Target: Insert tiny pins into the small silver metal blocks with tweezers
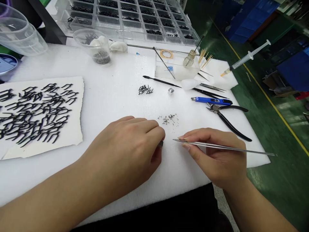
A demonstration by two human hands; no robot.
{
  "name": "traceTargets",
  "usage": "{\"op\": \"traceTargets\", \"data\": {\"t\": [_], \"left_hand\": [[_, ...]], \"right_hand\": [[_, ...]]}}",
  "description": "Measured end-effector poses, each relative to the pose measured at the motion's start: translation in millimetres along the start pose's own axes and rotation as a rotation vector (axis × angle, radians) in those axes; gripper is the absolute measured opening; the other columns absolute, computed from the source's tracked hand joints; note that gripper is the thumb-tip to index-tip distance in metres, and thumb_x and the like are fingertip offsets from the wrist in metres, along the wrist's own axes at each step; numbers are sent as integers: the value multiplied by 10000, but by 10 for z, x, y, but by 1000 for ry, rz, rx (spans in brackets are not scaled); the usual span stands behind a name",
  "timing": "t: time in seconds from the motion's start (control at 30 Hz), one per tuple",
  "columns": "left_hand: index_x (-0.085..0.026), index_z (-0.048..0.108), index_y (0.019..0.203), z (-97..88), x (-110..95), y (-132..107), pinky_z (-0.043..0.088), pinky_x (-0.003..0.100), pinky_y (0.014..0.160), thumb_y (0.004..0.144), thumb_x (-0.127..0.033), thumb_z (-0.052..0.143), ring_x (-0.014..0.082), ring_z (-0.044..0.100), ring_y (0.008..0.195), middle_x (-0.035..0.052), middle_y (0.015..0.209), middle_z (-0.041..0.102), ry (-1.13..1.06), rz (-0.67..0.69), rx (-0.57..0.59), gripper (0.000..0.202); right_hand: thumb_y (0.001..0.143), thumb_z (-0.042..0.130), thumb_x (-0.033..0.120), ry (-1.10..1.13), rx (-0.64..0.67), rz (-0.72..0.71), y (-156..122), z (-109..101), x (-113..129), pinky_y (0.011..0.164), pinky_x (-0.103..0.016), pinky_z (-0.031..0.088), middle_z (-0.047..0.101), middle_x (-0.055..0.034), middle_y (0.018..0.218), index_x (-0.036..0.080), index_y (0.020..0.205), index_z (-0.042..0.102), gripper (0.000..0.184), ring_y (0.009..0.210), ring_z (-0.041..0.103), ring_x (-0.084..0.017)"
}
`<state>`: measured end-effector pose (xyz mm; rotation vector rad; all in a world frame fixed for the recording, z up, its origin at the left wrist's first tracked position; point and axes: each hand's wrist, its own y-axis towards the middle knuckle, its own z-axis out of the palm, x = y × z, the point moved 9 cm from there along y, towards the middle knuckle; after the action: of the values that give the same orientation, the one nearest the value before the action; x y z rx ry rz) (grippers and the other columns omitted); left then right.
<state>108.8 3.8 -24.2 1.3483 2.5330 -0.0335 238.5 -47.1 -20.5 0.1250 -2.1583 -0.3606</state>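
Metal tweezers (217, 146) lie in the pinch of my right hand (217, 154), with their tips pointing left. My left hand (135, 145) is curled closed just left of the tips, back of the hand up. A small dark bit of something shows at its fingertips, too little to name. Just beyond both hands lies a scatter of tiny metallic pieces (167, 119) on the white foam sheet (116, 83). Farther back sit a small pile of black forked pieces (145, 89) and a small clear, shiny block (171, 91).
Many black forked pieces cover a white card (80, 129) at left. Cutting pliers (229, 119), a blue knife (212, 101) and a syringe (246, 59) lie at right. A plastic cup (93, 45), a glass bottle (189, 59) and a compartment box (125, 24) stand behind.
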Motion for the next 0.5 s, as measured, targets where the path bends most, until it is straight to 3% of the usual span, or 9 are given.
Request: {"op": "traceTargets", "data": {"t": [0.1, 0.23, 0.5], "left_hand": [[-212, 627, 743, -2, -59, -5, 467, 402, 622, 835, -176, 498, 222, 577, 623, 23, 732, 649, 51, -4, -37, 163], [-216, 596, 733, -21, -95, -30, 443, 396, 597, 836, -176, 490, 223, 564, 590, 17, 687, 639, 82, -3, -69, 153], [-199, 673, 824, 91, -9, 27, 484, 382, 602, 820, -215, 517, 240, 636, 712, 39, 794, 671, -73, -82, 55, 157]], "right_hand": [[786, 744, 80, 79, -86, 122, -132, -37, -25, 720, -311, 648, 801, -10, 896, 240, 885, 745, 187, 810, 763, -197], [777, 749, 70, 119, -177, 140, -209, -80, -8, 716, -328, 653, 803, -25, 896, 235, 877, 749, 193, 809, 768, -214], [794, 756, 99, 83, -91, 93, -134, 3, 4, 733, -288, 639, 805, 0, 895, 234, 895, 760, 168, 810, 762, -177]]}}
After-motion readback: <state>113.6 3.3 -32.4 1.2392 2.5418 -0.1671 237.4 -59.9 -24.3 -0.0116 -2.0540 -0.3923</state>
